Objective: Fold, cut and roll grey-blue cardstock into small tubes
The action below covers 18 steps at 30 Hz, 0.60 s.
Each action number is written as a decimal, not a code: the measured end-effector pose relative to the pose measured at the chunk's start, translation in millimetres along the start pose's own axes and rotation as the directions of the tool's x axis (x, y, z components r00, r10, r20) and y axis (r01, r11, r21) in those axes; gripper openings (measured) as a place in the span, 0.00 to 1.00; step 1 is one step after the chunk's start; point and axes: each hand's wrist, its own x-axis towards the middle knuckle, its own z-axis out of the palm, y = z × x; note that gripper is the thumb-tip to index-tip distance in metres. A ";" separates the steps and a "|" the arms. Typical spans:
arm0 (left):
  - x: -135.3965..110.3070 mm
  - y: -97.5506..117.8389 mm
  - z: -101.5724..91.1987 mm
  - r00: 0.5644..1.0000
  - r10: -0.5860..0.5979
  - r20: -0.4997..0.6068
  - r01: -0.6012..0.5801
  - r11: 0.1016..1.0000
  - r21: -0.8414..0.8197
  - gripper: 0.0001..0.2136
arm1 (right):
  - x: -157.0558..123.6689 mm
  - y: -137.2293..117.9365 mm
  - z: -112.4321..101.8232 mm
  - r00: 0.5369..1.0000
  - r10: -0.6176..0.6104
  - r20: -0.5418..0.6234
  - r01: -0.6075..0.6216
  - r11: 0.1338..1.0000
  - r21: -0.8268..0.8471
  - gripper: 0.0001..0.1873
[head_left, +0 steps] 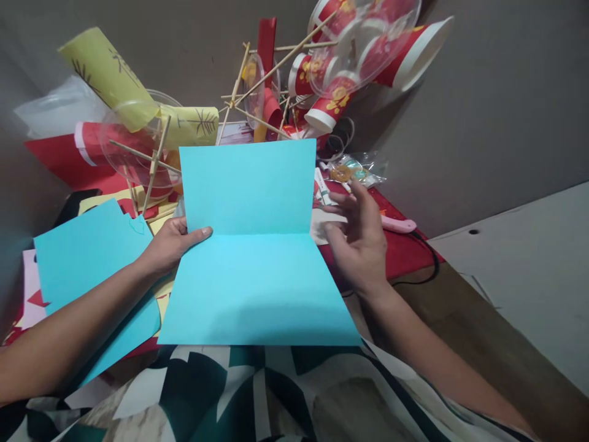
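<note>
A sheet of light blue paper (257, 288), creased across its middle, stands half open before me. Its upper half tilts up and its lower half slopes toward my lap. My left hand (177, 239) grips the left edge at the crease, thumb on the front and fingers behind. Just off the right edge, my right hand (359, 239) is raised with its fingers apart and nothing in it. Under my left forearm lie more pieces of blue paper (83, 252), one with a cut edge and a small drawn outline.
Behind the sheet stand wooden-stick frames (232, 103) with clear plastic discs, red paper cups (338, 98) and yellow paper rolls (188, 126). On the red cloth (405, 252) at right rest a pink corded tool (399, 224) and a clear plastic bag (361, 169). A wall rises behind.
</note>
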 end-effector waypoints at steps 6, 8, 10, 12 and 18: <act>-0.1 -4.2 5.2 1.000 0.017 -0.005 -0.017 1.000 0.023 0.17 | -26.9 -14.6 -27.6 0.815 -0.437 0.380 0.503 0.860 -0.088 0.32; -0.4 -4.4 8.7 1.000 -0.003 0.004 0.003 1.000 0.017 0.18 | -27.5 -19.2 -30.2 0.743 -0.460 0.486 0.529 0.848 -0.006 0.22; 0.8 -3.6 12.9 0.998 -0.058 0.026 0.058 0.998 0.007 0.17 | -24.1 -19.8 -32.5 0.675 -0.489 0.553 0.556 0.829 0.055 0.18; 4.1 -1.9 17.3 0.989 -0.139 0.046 0.139 0.990 -0.003 0.16 | -18.4 -17.0 -36.0 0.645 -0.509 0.570 0.572 0.816 0.082 0.18; 9.0 6.6 26.5 0.990 -0.116 -0.079 0.118 0.993 0.021 0.19 | -3.4 -5.4 -47.5 0.688 -0.354 0.634 0.485 0.874 -0.038 0.19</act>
